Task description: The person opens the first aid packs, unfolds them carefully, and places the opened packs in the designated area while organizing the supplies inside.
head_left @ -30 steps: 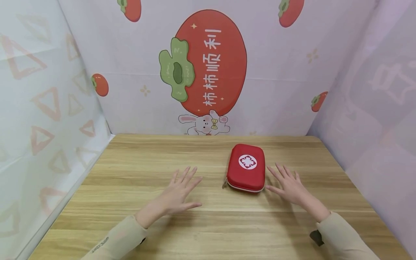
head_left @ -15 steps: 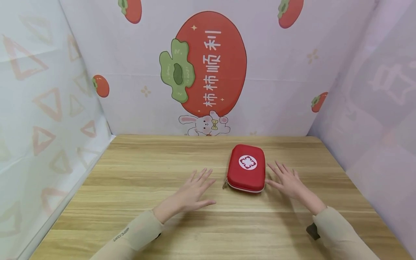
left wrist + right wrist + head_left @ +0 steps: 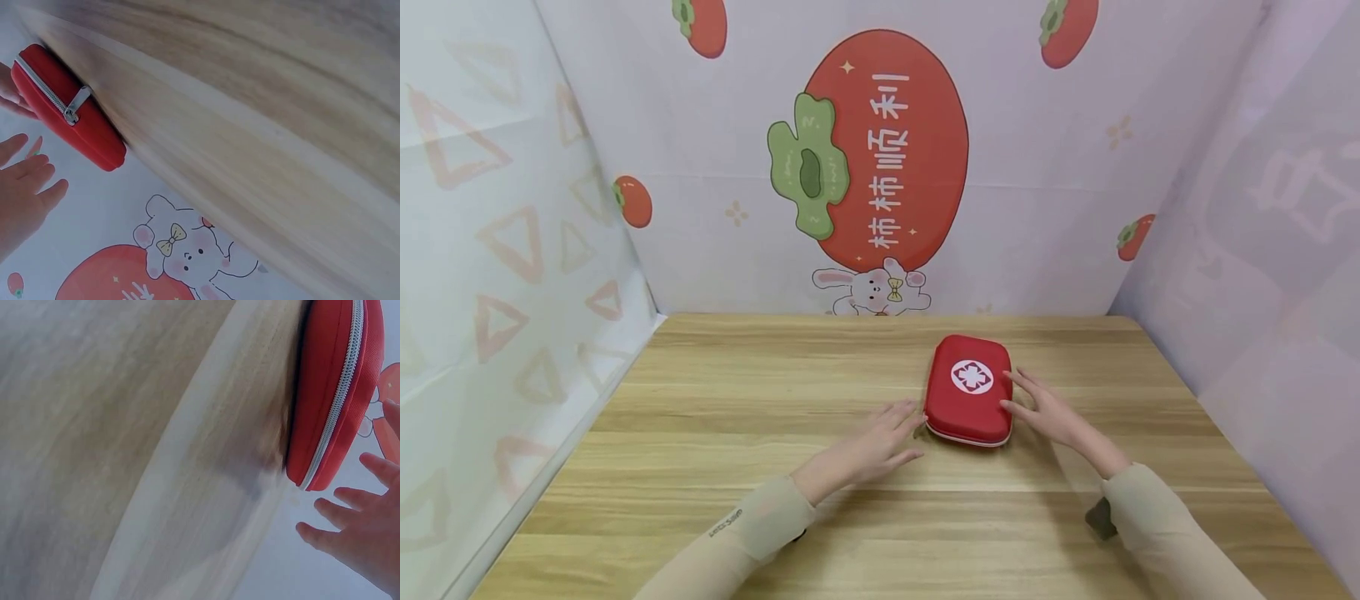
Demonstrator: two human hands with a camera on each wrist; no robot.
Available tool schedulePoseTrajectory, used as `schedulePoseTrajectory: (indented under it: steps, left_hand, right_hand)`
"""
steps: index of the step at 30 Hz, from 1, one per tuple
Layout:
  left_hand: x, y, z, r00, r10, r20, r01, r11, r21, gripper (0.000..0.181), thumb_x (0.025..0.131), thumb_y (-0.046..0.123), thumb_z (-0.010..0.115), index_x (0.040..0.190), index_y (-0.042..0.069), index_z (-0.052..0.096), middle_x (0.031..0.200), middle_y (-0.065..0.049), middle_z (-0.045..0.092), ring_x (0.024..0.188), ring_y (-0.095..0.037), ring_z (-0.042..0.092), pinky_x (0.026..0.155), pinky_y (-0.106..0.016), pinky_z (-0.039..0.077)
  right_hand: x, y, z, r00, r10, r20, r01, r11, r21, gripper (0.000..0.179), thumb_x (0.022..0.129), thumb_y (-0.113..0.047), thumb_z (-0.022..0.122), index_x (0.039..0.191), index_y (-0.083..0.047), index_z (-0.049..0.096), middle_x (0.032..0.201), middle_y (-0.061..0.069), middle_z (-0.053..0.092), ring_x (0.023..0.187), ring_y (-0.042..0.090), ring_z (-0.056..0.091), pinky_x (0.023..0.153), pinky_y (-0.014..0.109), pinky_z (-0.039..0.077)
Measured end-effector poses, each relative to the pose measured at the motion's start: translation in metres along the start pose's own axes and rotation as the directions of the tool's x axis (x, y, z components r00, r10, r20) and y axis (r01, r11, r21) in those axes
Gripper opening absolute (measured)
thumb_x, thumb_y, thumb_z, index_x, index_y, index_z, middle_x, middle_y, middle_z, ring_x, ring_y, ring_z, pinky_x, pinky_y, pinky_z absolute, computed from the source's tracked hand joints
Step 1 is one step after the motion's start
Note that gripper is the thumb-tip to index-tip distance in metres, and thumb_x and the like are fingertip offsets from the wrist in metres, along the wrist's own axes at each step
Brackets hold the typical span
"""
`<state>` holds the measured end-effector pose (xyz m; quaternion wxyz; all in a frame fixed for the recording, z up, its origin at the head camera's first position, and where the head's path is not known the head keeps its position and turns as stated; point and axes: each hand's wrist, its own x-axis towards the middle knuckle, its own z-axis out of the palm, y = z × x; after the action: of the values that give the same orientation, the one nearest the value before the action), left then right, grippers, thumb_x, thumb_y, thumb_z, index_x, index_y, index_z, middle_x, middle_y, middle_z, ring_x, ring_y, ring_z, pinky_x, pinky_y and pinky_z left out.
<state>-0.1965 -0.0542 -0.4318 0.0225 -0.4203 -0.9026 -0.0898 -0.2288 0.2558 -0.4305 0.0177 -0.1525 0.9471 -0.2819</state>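
A red zippered first-aid case (image 3: 967, 408) with a white emblem on its lid lies flat on the wooden table, right of the middle. At its right edge is my right hand (image 3: 1048, 414), fingers spread, with thumb and fingertips overlapping the lid's side in the head view. My left hand (image 3: 876, 442) reaches to the case's lower left corner, fingers fairly straight, fingertips close by the zipper pull. In the left wrist view the metal zipper pull (image 3: 79, 103) sticks out from the case's side. The right wrist view shows the closed zipper (image 3: 340, 394) along the opposite side.
The wooden table (image 3: 760, 358) reaches back to a white cloth wall (image 3: 700, 242) printed with persimmons and a rabbit. More printed cloth hangs along the left (image 3: 550, 333) and right sides. Both forearms in light sleeves (image 3: 760, 525) cross the table's front.
My left hand has moved right, up to the case's lower left corner. My right hand has shifted slightly left, onto the case's right edge. The case stays in place.
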Motion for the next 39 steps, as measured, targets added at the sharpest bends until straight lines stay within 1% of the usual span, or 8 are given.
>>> schedulePoseTrajectory:
  steps: [5,10,13,20,24,28,33,39]
  left_hand:
    - [0.01,0.005,0.004,1.0,0.016,0.025,-0.016,1.0,-0.005,0.052,0.091,0.037,0.044,0.133,0.008,0.038,0.142,-0.008,0.029,0.13,-0.023,0.024,0.107,-0.039,0.023]
    - [0.015,0.008,0.006,0.999,0.014,0.052,-0.014,1.0,-0.007,0.053,0.09,0.036,0.047,0.134,0.008,0.038,0.142,-0.006,0.029,0.13,-0.022,0.024,0.107,-0.038,0.024]
    - [0.017,0.009,0.007,0.998,0.011,0.062,-0.011,1.0,0.004,0.054,0.089,0.036,0.048,0.134,0.008,0.037,0.142,-0.006,0.029,0.13,-0.02,0.025,0.107,-0.036,0.024]
    - [0.023,0.012,0.009,0.997,-0.008,0.076,0.007,1.0,0.013,0.058,0.088,0.036,0.051,0.136,0.01,0.033,0.141,-0.009,0.029,0.128,-0.022,0.029,0.106,-0.032,0.027]
    - [0.025,0.014,0.01,0.998,-0.007,0.056,0.004,0.999,0.037,0.057,0.086,0.035,0.054,0.134,0.011,0.037,0.135,-0.009,0.036,0.123,-0.021,0.036,0.103,-0.031,0.031]
    - [0.023,0.015,0.008,1.0,-0.001,0.024,0.0,0.999,0.032,0.052,0.084,0.032,0.058,0.128,0.011,0.044,0.125,-0.006,0.042,0.115,-0.018,0.042,0.1,-0.028,0.036]
    - [0.015,0.013,0.006,0.999,0.031,-0.012,-0.03,0.999,0.039,0.043,0.081,0.028,0.061,0.119,0.009,0.051,0.114,-0.003,0.046,0.104,-0.015,0.047,0.093,-0.025,0.041]
    - [0.003,0.012,0.002,0.996,0.064,-0.059,-0.061,0.997,0.041,0.03,0.08,0.024,0.062,0.106,0.01,0.056,0.104,-0.002,0.047,0.089,-0.012,0.049,0.08,-0.022,0.046]
  right_hand:
    - [0.004,-0.002,0.003,1.0,-0.024,-0.009,0.024,0.999,0.028,0.061,0.084,-0.037,0.057,0.132,-0.004,0.039,0.138,0.027,0.024,0.123,0.046,0.025,0.092,0.063,0.03]
    - [0.007,-0.003,0.006,0.998,-0.064,-0.006,0.064,0.997,0.046,0.054,0.085,-0.029,0.058,0.128,0.0,0.043,0.137,0.027,0.027,0.123,0.045,0.025,0.094,0.06,0.03]
    - [0.007,-0.004,0.008,0.998,-0.06,-0.002,0.06,0.997,0.049,0.052,0.085,-0.025,0.057,0.127,0.002,0.043,0.136,0.027,0.028,0.123,0.045,0.024,0.096,0.06,0.028]
    - [0.005,-0.01,0.011,1.0,-0.016,0.018,0.015,0.999,0.033,0.052,0.086,-0.022,0.055,0.129,0.003,0.039,0.137,0.027,0.025,0.123,0.046,0.024,0.096,0.059,0.029]
    - [0.002,-0.016,0.013,1.0,-0.008,0.018,0.008,1.0,-0.006,0.051,0.086,-0.023,0.055,0.129,0.002,0.04,0.136,0.027,0.026,0.121,0.045,0.028,0.094,0.058,0.032]
    - [-0.001,-0.021,0.016,1.0,-0.03,0.006,0.03,0.999,-0.032,0.051,0.085,-0.024,0.057,0.127,0.002,0.043,0.134,0.026,0.029,0.119,0.045,0.031,0.092,0.057,0.035]
    - [-0.006,-0.027,0.021,0.998,-0.055,-0.017,0.054,0.998,-0.034,0.049,0.083,-0.025,0.06,0.123,0.001,0.048,0.13,0.025,0.034,0.116,0.044,0.036,0.091,0.056,0.037]
    - [-0.015,-0.035,0.026,0.996,-0.081,-0.03,0.078,0.994,-0.077,0.047,0.08,-0.029,0.063,0.119,-0.004,0.052,0.123,0.02,0.04,0.109,0.039,0.044,0.087,0.051,0.043]
